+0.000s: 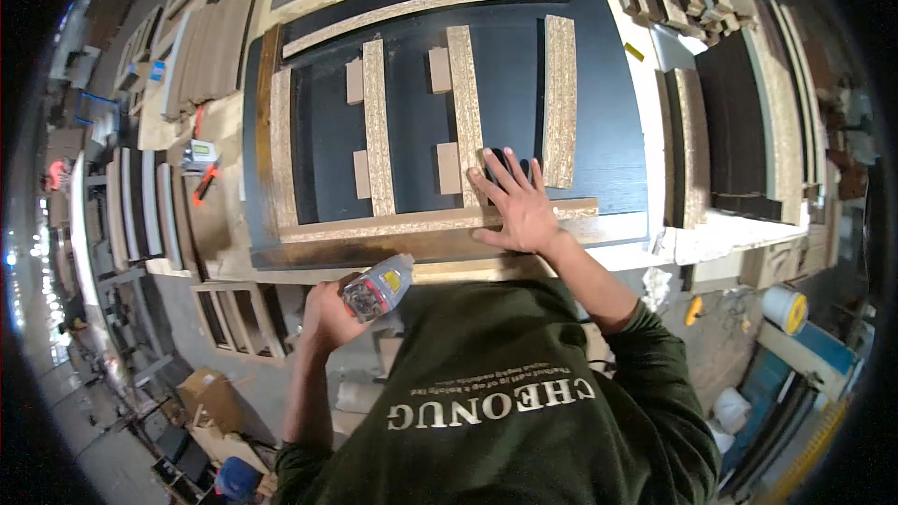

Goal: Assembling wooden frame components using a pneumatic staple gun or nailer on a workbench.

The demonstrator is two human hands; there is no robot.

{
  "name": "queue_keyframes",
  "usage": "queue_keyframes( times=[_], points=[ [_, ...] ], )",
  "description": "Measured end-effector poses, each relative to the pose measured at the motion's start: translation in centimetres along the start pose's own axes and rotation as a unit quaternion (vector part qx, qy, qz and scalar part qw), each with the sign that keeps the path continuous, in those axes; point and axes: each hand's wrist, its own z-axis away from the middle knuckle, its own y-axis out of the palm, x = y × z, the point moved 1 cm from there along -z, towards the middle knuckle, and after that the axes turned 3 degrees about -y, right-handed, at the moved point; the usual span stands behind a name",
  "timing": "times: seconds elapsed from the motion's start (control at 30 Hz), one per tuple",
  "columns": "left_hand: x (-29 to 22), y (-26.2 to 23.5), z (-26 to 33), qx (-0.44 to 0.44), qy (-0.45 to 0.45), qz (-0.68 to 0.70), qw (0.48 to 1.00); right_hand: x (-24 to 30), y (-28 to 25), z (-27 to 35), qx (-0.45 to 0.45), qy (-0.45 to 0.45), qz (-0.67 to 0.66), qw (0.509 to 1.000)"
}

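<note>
My left hand (325,316) is closed around a small squeeze bottle (379,288) with a grey and yellow label, its tip over the near edge of the work. Spread-fingered, my right hand (526,215) lies across the near particleboard strip (393,224), its fingertips by the lower end of an upright strip (463,84). These strips rest on a black panel (416,131). Another upright strip (379,131), a right-hand strip (559,103), a left strip (283,150) and a far strip (421,11) lie there too. Small brown blocks (447,168) sit against the two middle strips.
A tape measure (198,153) and an orange tool (205,185) lie left of the panel. Stacked boards (213,56) stand at the far left, more boards (687,150) at the right. A yellow piece (633,51) lies by the panel's right edge. A white bucket (784,309) stands lower right.
</note>
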Motion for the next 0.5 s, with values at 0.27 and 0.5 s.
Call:
queue_keyframes(
  times=[0.27, 0.5],
  points=[
    [-4.9, 2.6, -2.5, -0.028, -0.042, -0.143, 0.988, -3.5, -0.6, -0.4, 0.001, -0.109, -0.069, 0.992],
    [-8.6, 3.3, -5.8, -0.035, 0.041, -0.162, 0.985, -5.0, -1.7, -0.6, 0.001, -0.139, -0.051, 0.989]
  ],
)
